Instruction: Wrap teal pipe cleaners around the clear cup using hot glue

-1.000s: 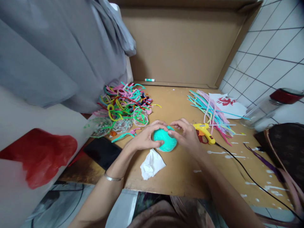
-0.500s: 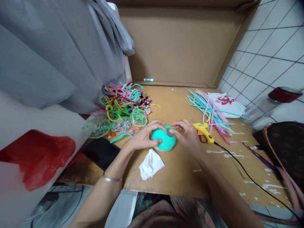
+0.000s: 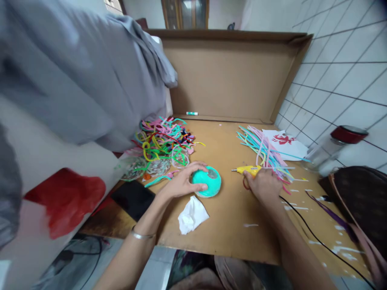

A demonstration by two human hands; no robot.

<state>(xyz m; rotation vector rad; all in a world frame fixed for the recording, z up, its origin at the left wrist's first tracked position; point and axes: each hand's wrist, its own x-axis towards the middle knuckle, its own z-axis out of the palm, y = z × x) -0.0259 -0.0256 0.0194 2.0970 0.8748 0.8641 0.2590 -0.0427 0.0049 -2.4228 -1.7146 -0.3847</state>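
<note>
My left hand [image 3: 182, 180] is wrapped round the left side of a turquoise, strand-covered ball [image 3: 211, 187], thumb in front and fingers over the top. A bare greyish round patch [image 3: 213, 173] shows near the ball's top right. To the right, my right hand [image 3: 266, 186] is closed over the body of a yellow hot glue gun [image 3: 242, 169]. The gun's metal nozzle points left, toward the ball. A red loop [image 3: 246, 184] shows under my right fingers; what it belongs to is hidden. A crumpled white tissue [image 3: 193, 215] lies in front of the ball.
Coloured pipe cleaners [image 3: 160, 141] are heaped at the back left, with a longer bundle [image 3: 254, 141] back right. A black phone [image 3: 133, 199] lies left. A glass bottle [image 3: 332, 149] and brown bag [image 3: 359, 201] stand right. The gun's black cord [image 3: 314, 233] runs to the front right.
My right hand has left the ball and moved right onto the glue gun. My left hand keeps hold of the ball. The camera view has tipped upward.
</note>
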